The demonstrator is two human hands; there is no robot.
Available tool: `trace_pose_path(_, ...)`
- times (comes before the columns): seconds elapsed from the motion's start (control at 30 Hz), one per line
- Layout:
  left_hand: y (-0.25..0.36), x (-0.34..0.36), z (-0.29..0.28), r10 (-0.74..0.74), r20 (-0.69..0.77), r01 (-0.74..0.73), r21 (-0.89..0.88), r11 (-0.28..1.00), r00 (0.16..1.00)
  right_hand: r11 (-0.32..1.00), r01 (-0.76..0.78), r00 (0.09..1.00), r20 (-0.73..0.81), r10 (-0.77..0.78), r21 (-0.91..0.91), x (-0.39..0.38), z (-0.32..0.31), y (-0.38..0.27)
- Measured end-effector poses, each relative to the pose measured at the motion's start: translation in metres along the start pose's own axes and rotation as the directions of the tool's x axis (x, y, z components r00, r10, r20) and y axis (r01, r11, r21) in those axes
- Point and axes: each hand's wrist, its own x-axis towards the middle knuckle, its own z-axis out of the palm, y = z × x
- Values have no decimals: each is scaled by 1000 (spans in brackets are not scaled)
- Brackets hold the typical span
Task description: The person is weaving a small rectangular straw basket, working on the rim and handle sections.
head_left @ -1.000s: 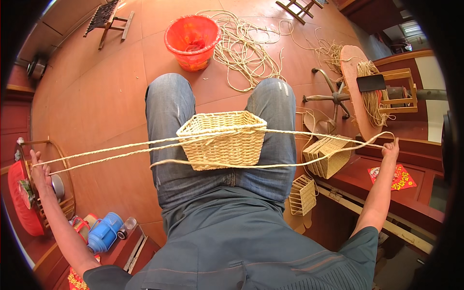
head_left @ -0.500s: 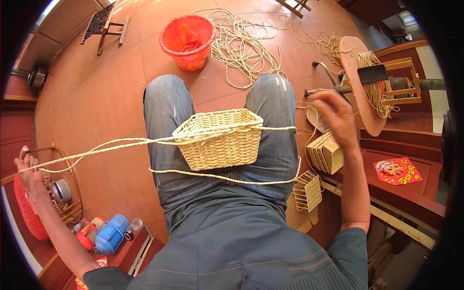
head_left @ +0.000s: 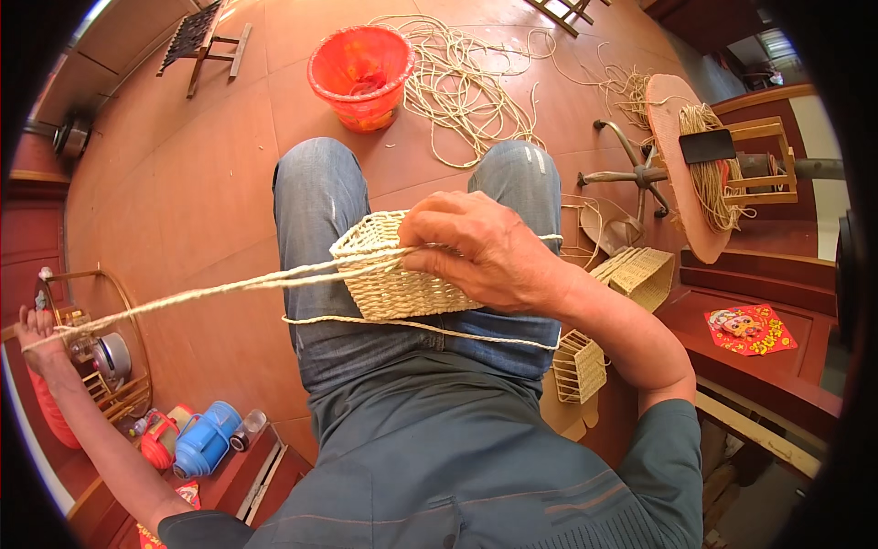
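A small cream basket (head_left: 375, 291), woven from twisted cord, rests on my lap between my thighs. My right hand (head_left: 480, 247) has come down over its right half, hiding much of the rim and front wall. Its thumb and fingers are closed on the cord where it runs along the rim. From there the cord (head_left: 215, 291) stretches left in two strands to my left hand (head_left: 41, 340). That hand is closed round the cord, with my arm reaching far out to the left. A loose length of cord (head_left: 412, 323) lies across my jeans below the basket.
A red bucket (head_left: 361, 82) stands on the tiled floor beyond my knees, beside a tangled heap of cord (head_left: 466, 91). More woven baskets (head_left: 645, 274) sit at my right, near a cord-wound board (head_left: 681, 183). At lower left are a blue thermos (head_left: 208, 439) and a red one (head_left: 157, 441).
My right hand has swung from the raised spot at the right down onto the basket's rim and closed there. My left hand has shifted slightly outward, and the two cord strands lie closer together.
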Motion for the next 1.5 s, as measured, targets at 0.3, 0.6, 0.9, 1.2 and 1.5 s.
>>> trace_pose_path(0.3,-79,-39,34,-157,62,150,95,984,986,966,-149,983,-74,168,211,14,-33,-9)
trace_pose_path(0.6,-129,-263,278,-564,330,325,558,763,757,959,-96,991,-66,117,267,77,-38,-45)
trace_pose_path(0.9,-132,-462,480,-483,875,84,479,874,39,792,221,965,-245,-93,569,115,-58,-120)
trace_pose_path(1.2,-108,-347,410,-182,913,621,-94,778,366,932,2,997,-70,25,362,55,-16,-42)
trace_pose_path(1.5,-124,-398,429,-338,850,95,329,940,404,819,-26,995,-67,79,573,80,-54,-78)
